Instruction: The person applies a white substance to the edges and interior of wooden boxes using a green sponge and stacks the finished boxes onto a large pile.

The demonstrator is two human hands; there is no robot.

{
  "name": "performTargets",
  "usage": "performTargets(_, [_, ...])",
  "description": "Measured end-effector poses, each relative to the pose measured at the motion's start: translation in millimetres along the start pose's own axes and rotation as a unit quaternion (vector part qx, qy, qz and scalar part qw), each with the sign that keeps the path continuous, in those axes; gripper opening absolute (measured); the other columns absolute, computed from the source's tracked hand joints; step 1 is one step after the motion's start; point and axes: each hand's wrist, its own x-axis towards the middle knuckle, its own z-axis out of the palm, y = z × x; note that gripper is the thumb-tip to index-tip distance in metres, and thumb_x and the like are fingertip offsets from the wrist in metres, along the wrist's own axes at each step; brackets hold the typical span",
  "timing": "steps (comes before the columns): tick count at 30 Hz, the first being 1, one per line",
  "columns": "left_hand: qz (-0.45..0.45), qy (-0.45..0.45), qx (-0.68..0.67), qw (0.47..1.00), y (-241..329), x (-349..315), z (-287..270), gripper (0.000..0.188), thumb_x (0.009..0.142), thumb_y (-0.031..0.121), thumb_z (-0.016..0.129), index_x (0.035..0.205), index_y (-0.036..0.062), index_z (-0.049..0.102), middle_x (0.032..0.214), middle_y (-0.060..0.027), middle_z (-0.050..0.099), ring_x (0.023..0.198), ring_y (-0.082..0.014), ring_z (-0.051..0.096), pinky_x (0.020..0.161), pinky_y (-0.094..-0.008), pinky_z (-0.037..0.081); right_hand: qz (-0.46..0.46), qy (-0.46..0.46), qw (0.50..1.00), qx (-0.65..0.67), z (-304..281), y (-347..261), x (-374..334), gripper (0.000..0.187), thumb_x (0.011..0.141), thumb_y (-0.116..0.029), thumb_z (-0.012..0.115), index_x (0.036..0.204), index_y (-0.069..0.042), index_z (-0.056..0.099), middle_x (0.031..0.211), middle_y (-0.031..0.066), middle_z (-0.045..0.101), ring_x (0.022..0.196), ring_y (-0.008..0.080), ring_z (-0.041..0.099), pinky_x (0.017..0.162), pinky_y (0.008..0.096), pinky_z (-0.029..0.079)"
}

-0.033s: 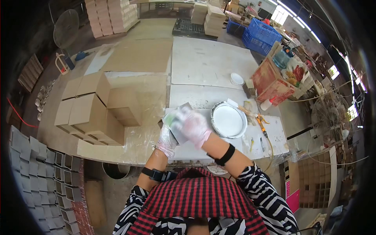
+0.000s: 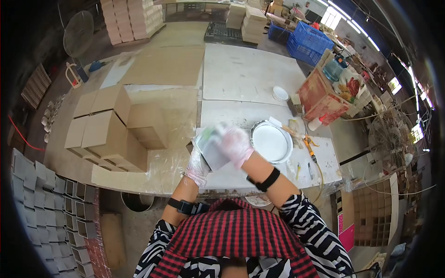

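My left hand [image 2: 198,165], in a whitish, stained glove, grips a small box [image 2: 216,159] from its left side. The box has a smooth grey face turned up and a brown edge by the left hand. Over that face lies my gloved right hand [image 2: 236,147], its fingers smeared by motion. A pale, greenish blur sits between the hands; what it is, I cannot make out. Just right of my right hand stands a round tub [image 2: 290,144] of white liquid, its rim smeared. A flat brush [image 2: 281,125] rests across the rim.
Brown cardboard boxes [image 2: 104,132] are stacked on the left of the table. A white bowl [image 2: 280,93], an orange-handled air gun [image 2: 309,144] with a hose and a white squeeze bottle [image 2: 316,123] lie to the right. Grey boxes [image 2: 41,204] fill the lower left.
My right hand has slid slightly right over the box, and more of the grey face shows. My left hand keeps its hold.
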Motion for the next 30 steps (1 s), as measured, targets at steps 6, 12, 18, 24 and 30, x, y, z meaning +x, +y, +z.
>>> performTargets(6, [-0.007,-0.012,-0.008,1.000,3.4,-9.8,-2.4,0.052,0.093,0.049,0.035,0.128,0.0117,0.044,0.126,-0.0040,0.049,0.115,-0.0203,0.049,0.096,-0.0357,0.041,0.106,-0.025,0.983,0.145,-22.8,6.4,8.4,0.022,0.082,-0.027,0.051,0.100,-0.017,0.059,0.104,0.0051,0.057,0.087,0.0220,0.059,0.079,0.0325,0.048])
performTargets(12, [-0.015,-0.007,0.012,1.000,2.9,-15.4,-10.8,0.057,0.093,0.049,0.036,0.133,0.0090,0.037,0.131,-0.0078,0.046,0.118,-0.0218,0.046,0.099,-0.0368,0.038,0.028,0.011,0.990,0.141,-34.3,-32.8,27.8,0.016,0.085,-0.024,0.049,0.097,-0.017,0.058,0.094,0.0073,0.058,0.086,0.0247,0.060,0.075,0.0365,0.050])
performTargets(18, [-0.018,-0.028,0.009,0.999,13.9,-19.8,-3.2,0.052,0.094,0.042,0.036,0.129,0.0038,0.041,0.126,-0.0113,0.050,0.113,-0.0233,0.051,0.095,-0.0387,0.042,0.416,0.017,0.836,0.359,0.7,33.7,14.3,0.036,0.084,-0.024,0.057,0.114,-0.006,0.053,0.108,0.0172,0.058,0.101,0.0312,0.056,0.088,0.0373,0.042])
performTargets(24, [-0.017,-0.003,-0.043,0.999,27.9,-32.6,9.7,0.043,0.089,0.030,0.044,0.121,0.0023,0.051,0.120,-0.0135,0.055,0.107,-0.0269,0.055,0.091,-0.0405,0.045,0.436,0.125,0.706,0.544,24.9,30.0,1.9,0.047,0.084,-0.021,0.059,0.121,0.005,0.046,0.114,0.0190,0.057,0.104,0.0276,0.055,0.088,0.0319,0.042])
performTargets(30, [-0.027,0.067,-0.068,0.995,11.7,-18.6,-12.5,0.044,0.089,0.034,0.045,0.120,0.0026,0.051,0.118,-0.0140,0.055,0.107,-0.0283,0.054,0.090,-0.0429,0.045,0.446,0.107,0.723,0.516,-20.0,32.2,-0.6,0.049,0.084,-0.021,0.060,0.122,0.005,0.045,0.113,0.0170,0.057,0.103,0.0229,0.055,0.088,0.0294,0.042])
